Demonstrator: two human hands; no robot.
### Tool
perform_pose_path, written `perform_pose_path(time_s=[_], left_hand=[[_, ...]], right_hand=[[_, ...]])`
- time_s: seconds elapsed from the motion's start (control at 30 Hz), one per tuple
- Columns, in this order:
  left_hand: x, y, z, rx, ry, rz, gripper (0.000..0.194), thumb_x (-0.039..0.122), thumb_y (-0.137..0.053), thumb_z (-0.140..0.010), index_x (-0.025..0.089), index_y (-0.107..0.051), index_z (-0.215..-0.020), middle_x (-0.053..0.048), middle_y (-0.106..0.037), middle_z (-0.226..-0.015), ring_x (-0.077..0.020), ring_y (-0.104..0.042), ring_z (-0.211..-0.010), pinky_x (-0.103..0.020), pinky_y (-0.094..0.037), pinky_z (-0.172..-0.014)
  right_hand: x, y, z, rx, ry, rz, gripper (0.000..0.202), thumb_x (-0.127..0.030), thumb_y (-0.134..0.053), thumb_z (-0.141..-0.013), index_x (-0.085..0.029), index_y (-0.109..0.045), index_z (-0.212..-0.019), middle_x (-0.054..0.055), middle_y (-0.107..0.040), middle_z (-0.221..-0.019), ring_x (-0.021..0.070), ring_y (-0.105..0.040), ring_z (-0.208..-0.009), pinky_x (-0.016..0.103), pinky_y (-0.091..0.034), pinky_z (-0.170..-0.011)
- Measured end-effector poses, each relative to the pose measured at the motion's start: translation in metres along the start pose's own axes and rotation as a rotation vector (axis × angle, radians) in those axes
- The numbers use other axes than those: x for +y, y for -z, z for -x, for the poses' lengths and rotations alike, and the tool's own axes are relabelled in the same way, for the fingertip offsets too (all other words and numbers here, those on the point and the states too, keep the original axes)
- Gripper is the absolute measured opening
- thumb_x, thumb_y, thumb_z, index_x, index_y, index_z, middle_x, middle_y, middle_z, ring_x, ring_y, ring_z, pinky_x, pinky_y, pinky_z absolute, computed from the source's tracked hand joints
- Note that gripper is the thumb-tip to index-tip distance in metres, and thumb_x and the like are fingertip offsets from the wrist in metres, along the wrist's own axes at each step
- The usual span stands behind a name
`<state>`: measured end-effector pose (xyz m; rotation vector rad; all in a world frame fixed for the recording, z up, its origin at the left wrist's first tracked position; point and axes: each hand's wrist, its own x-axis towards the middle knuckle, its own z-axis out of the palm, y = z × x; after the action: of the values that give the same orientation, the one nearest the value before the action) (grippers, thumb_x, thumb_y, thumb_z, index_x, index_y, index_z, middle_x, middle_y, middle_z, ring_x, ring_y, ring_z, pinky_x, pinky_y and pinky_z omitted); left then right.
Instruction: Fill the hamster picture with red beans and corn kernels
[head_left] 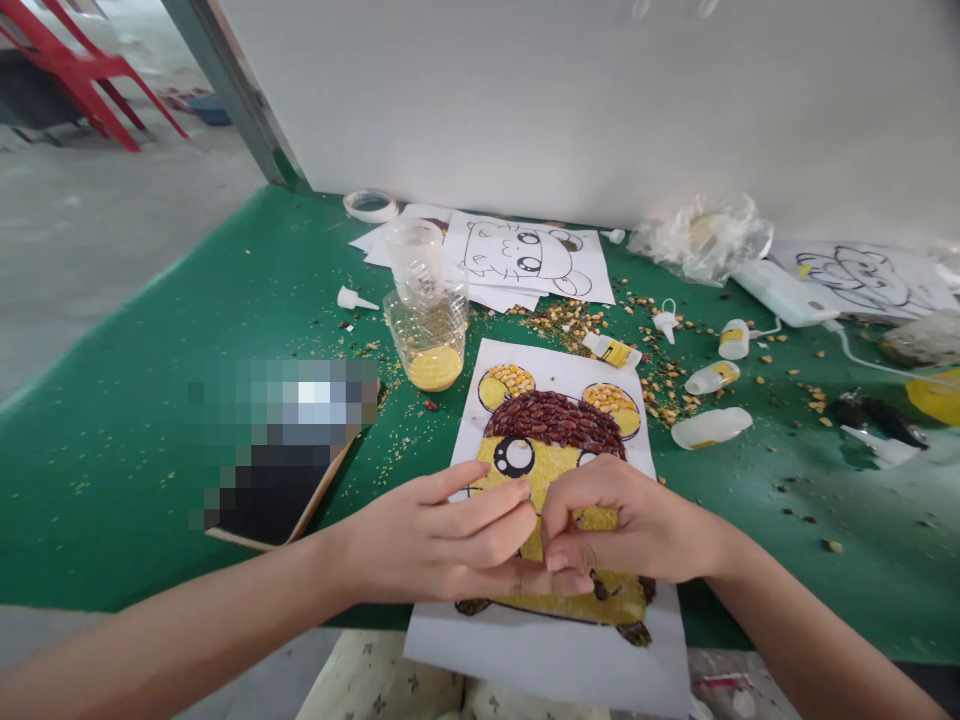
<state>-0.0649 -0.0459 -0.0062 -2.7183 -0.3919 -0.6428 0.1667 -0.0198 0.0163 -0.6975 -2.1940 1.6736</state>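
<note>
A white sheet (645,680) bears a bear-like picture (555,460) filled with red beans, corn kernels and yellow grains. Above its middle, my left hand (465,530) has its fingers spread, with the lower fingertips close to my other hand. My right hand (622,515) is curled over the sheet's right half, thumb and forefinger pinched together at the left hand's fingertips. Whatever sits in that pinch is too small to make out. Beyond the sheet stands a clear plastic cup (431,335) with yellow grains at its bottom.
A phone (277,490) lies on the green table (150,400) at left. Several glue bottles (712,427) and scattered seeds (562,320) are to the right. Behind are a tape roll (370,206), drawn sheets (532,255), a plastic bag (701,240) and a white device (784,292).
</note>
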Motion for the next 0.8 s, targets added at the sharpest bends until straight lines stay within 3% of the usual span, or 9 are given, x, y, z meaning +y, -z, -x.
perform_pose_path(time_s=[0.23, 0.4, 0.6, 0.8], left_hand=[[0.0032, -0.0017, 0.0020, 0.006, 0.005, 0.026, 0.023, 0.031, -0.056, -0.086, 0.033, -0.062, -0.109, 0.003, -0.059, -0.110, -0.0130, -0.047, -0.113, -0.032, -0.040, -0.103], [0.0054, -0.0013, 0.0023, 0.025, 0.024, -0.032, 0.025, 0.033, -0.057, -0.085, 0.027, -0.063, -0.108, 0.002, -0.051, -0.128, -0.0141, -0.035, -0.127, -0.034, -0.030, -0.111], [0.0047, 0.0024, -0.0008, 0.003, 0.033, -0.036, 0.043, 0.040, -0.056, -0.086, 0.039, -0.047, -0.128, 0.006, -0.046, -0.136, -0.0144, -0.029, -0.133, -0.034, -0.030, -0.111], [0.0039, 0.0038, -0.0022, 0.003, 0.019, -0.033, 0.049, 0.039, -0.057, -0.085, 0.043, -0.041, -0.131, 0.008, -0.047, -0.136, -0.0133, -0.035, -0.130, -0.030, -0.037, -0.104]], right_hand=[[-0.0022, -0.0013, -0.0005, -0.045, 0.026, 0.045, 0.017, -0.027, -0.056, -0.086, -0.014, -0.062, -0.077, -0.001, -0.062, -0.066, 0.0060, -0.048, -0.055, 0.016, -0.037, -0.053], [-0.0026, -0.0021, -0.0003, -0.065, 0.042, 0.006, 0.012, -0.023, -0.054, -0.087, -0.014, -0.059, -0.081, -0.001, -0.060, -0.070, 0.0066, -0.048, -0.060, 0.016, -0.037, -0.056], [-0.0035, -0.0029, -0.0007, -0.080, 0.046, -0.071, 0.007, -0.017, -0.053, -0.086, -0.013, -0.059, -0.085, 0.000, -0.062, -0.074, 0.0073, -0.051, -0.064, 0.016, -0.039, -0.059], [-0.0042, -0.0032, -0.0022, -0.075, 0.049, -0.058, 0.009, -0.019, -0.053, -0.087, -0.014, -0.058, -0.082, -0.001, -0.058, -0.071, 0.0075, -0.047, -0.062, 0.017, -0.039, -0.058]])
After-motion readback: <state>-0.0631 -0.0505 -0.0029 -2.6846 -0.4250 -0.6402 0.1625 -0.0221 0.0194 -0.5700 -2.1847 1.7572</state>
